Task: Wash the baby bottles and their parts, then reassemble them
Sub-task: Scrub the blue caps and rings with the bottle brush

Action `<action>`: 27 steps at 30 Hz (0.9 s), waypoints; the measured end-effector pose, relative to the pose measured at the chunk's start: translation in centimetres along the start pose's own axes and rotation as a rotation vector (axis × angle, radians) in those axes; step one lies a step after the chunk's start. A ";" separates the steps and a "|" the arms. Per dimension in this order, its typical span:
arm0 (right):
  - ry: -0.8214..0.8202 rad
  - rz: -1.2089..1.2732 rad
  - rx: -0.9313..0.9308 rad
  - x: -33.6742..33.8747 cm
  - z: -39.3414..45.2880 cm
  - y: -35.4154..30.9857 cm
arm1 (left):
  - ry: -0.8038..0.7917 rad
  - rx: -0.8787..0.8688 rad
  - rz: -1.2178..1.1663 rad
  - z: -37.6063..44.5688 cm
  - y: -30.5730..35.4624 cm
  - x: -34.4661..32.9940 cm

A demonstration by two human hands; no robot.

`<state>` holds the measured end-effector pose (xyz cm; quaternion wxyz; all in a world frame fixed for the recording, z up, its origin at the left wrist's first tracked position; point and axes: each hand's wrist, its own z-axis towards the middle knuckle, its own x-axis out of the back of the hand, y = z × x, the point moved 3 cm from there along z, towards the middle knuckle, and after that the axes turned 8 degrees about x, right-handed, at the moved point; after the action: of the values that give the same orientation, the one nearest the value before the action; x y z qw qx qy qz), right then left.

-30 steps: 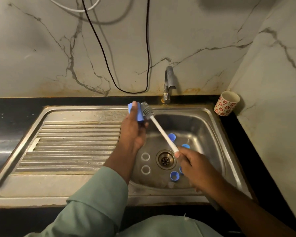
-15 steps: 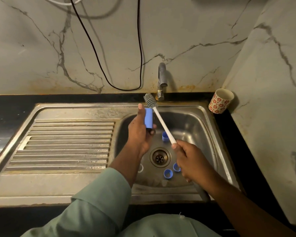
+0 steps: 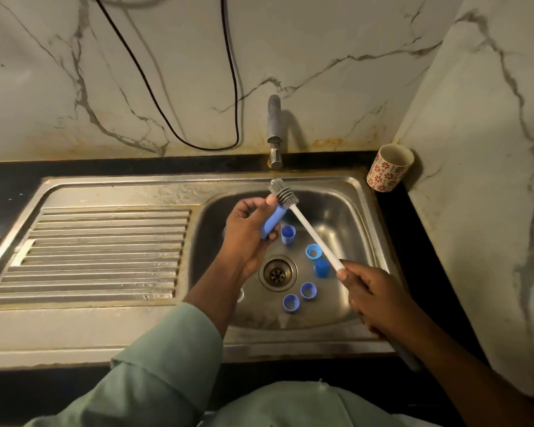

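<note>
Since half a second ago: brush head has slid from above the cap's top end to sit against it; left hand has tipped the cap so it now slants up to the right. Camera view also shifted slightly. Head view, only one: left hand (image 3: 247,238) is over the sink basin (image 3: 346,211), fingers and thumb curled round a blue cap (image 3: 272,218), which is held in the air, clear of the basin floor. Right hand (image 3: 373,298) grips the lower end of the brush (image 3: 309,229) handle, fingers wrapped tight on it. White handle runs up-left from that hand; grey bristle head (image 3: 283,193) touches the upper end of the cap, just beside the left thumb tip. Cannot tell whether bristles enter the cap. On the basin floor lie five loose blue parts: one cup-shaped part (image 3: 288,234) just right of the left hand, a ring (image 3: 313,251) under the brush handle, a closed cap (image 3: 322,268) touching near it, and two more rings (image 3: 308,290) (image 3: 291,302) in front of the drain (image 3: 278,272). A clear ring (image 3: 240,294) shows partly behind the left forearm. Tap (image 3: 274,131) stands behind the basin; no water visible from it. Patterned mug (image 3: 389,167) sits on the dark counter at the basin's back right corner. Ribbed drainboard (image 3: 99,254) to the left. Black cable (image 3: 167,118) hangs on the marble wall. Pale green sleeve (image 3: 154,371) covers the left arm.
</note>
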<state>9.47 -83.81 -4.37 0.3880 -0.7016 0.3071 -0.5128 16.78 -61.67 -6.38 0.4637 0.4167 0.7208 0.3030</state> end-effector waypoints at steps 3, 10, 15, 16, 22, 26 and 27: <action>0.043 -0.057 -0.090 1.7 1.6 2.1 | -0.060 0.085 0.103 0.2 -2.1 -1.6; 0.081 -0.053 -0.197 4.6 3.0 5.3 | -0.194 0.097 1.143 3.6 -11.3 -4.2; 0.023 -0.131 -0.212 4.5 4.5 6.9 | -0.380 0.098 1.632 6.7 -19.6 -5.1; 0.015 -0.149 -0.210 4.5 4.8 7.2 | -0.412 0.094 1.692 7.3 -20.9 -5.3; -0.011 -0.169 -0.242 4.8 5.5 8.6 | -0.449 0.132 1.777 9.2 -25.0 -5.1; -0.003 -0.145 -0.261 5.0 5.6 9.3 | -0.385 0.143 1.649 10.1 -23.6 -5.5; 0.002 -0.137 -0.266 5.1 5.7 9.3 | -0.343 0.125 1.608 10.6 -22.5 -5.6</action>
<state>16.05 -91.48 -10.95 0.2553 -0.7657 0.3242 -0.4934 20.55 -76.60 -26.67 0.1845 0.8712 0.1370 0.4338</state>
